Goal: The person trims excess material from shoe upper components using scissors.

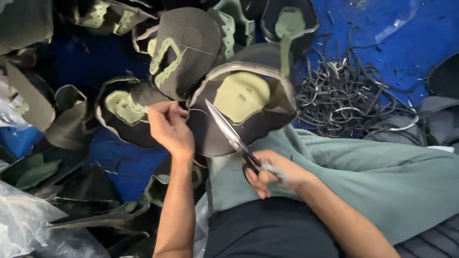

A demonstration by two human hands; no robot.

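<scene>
Nearest, the right hand (272, 174) is closed around the scissors (232, 136), blades pointing far-left. Just beyond, the left hand (169, 126) pinches the dark shoe upper (239, 102) by its left edge. Trimmed strips (339, 98) lie far right.

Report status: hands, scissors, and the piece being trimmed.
Left hand pinching the edge of the dark shoe piece. Right hand grip on scissors, blades nearly closed over the piece. Pile of cut strips off to the right.

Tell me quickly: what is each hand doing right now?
Left hand: closed, pinching the edge of the dark fabric piece.
Right hand: closed, holding the scissors.
</scene>
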